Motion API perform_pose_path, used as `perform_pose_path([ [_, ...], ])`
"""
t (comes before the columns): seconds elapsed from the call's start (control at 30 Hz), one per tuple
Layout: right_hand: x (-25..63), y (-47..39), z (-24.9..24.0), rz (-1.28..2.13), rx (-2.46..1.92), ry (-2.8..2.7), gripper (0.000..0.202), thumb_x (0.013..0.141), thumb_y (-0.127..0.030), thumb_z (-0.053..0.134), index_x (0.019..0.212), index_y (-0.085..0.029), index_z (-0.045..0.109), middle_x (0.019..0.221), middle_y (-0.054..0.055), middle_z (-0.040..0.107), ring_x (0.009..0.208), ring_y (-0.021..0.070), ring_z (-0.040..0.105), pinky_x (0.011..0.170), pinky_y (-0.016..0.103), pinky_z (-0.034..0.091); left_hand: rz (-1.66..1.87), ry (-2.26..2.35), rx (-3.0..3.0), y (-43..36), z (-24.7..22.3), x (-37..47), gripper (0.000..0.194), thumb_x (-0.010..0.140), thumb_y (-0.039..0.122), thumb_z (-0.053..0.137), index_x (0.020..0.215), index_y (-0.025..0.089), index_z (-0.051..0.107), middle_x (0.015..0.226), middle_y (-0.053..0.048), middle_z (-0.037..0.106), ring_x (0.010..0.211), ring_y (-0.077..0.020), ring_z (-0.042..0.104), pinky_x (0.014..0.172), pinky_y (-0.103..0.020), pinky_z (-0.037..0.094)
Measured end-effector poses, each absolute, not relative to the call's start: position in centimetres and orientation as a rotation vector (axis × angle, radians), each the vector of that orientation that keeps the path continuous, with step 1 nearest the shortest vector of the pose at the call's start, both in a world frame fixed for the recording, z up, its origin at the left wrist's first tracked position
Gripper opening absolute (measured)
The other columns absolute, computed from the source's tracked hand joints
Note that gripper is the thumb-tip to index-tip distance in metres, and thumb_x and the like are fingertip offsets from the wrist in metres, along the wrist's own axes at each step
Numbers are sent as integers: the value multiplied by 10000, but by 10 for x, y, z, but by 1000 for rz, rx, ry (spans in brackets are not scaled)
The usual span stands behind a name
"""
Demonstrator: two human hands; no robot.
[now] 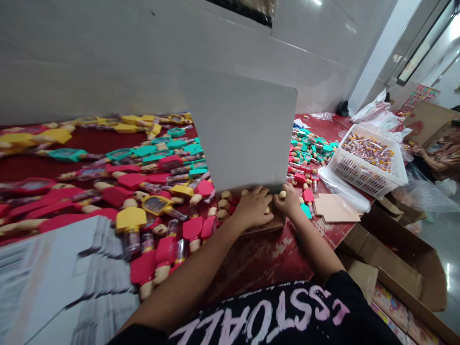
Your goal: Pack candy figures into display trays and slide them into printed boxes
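A small box (259,227) stands on the red table with its tall grey lid (251,134) raised at the back. Beige knobbed ends (223,204) of toys show inside, at its left. Over the box's middle lies my left hand (252,208), palm down, fingers spread across the toys. At the right rim, my right hand (288,200) has its fingers closed round a toy with a beige knob (282,194); the rest of that toy is hidden. To the left lie many pink toys (192,228), yellow toys (131,219) and teal toys (145,151) with clear tubes.
Flat printed cartons (97,278) are stacked at the near left. On the right are a white basket (368,179) of small wrapped pieces, a plastic roll (345,189) and cardboard sheets (336,208). An open carton (398,254) stands below the table edge. Another person (436,155) sits farther right.
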State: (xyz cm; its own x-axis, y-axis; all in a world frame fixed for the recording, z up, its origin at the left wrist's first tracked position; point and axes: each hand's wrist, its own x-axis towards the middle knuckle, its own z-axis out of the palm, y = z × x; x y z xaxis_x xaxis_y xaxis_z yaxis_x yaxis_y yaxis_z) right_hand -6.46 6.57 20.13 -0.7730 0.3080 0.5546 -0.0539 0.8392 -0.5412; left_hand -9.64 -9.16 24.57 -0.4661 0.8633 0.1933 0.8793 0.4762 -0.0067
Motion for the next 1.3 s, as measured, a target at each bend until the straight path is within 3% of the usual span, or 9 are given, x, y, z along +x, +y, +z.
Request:
perform_pose_path([
  [0.33,-59,68,230,460,-262,-2751,163,751,-330,615,764,-201,516,896,55,477,642,156,488,556,282,393,-154,-2564,-1512,-91,245,-97,319,762,360,568,996,153,634,1112,-108,571,1141,-284,452,872,-434,434],
  [0.6,-74,76,204,490,-117,-2594,231,833,-406,582,818,-183,522,911,80,507,848,205,516,742,308,455,-121,-2525,-1511,-91,244,-96,304,759,343,570,977,135,612,1108,-113,575,1142,-284,448,906,-407,431],
  [0.73,-71,90,198,676,98,-2539,273,846,-450,536,836,-179,500,912,80,517,858,211,511,783,349,457,-243,-2556,-1470,-92,244,-95,351,747,316,578,1043,127,566,1116,-110,584,1131,-275,464,911,-407,431],
  [0.93,-71,103,186,1341,34,-2175,543,823,-572,492,1176,-166,420,1024,100,566,909,206,576,793,357,494,-335,-2589,-1471,-91,246,-95,657,746,289,583,1372,206,401,1228,-74,571,1178,-283,442,960,-427,405],
  [1.13,-82,97,177,1680,77,-2196,564,803,-688,441,1025,-190,585,1039,77,633,1028,217,576,975,398,448,-258,-2661,-1459,-91,249,-94,680,767,327,578,1414,241,388,1232,-88,565,1200,-296,413,958,-433,397],
  [1.3,-83,95,168,1697,52,-2169,634,795,-730,425,1090,-193,589,1086,73,636,1108,221,554,1029,402,416,-250,-2648,-1403,-87,248,-90,635,780,321,536,1397,224,419,1195,-103,570,1166,-307,422,915,-452,421],
])
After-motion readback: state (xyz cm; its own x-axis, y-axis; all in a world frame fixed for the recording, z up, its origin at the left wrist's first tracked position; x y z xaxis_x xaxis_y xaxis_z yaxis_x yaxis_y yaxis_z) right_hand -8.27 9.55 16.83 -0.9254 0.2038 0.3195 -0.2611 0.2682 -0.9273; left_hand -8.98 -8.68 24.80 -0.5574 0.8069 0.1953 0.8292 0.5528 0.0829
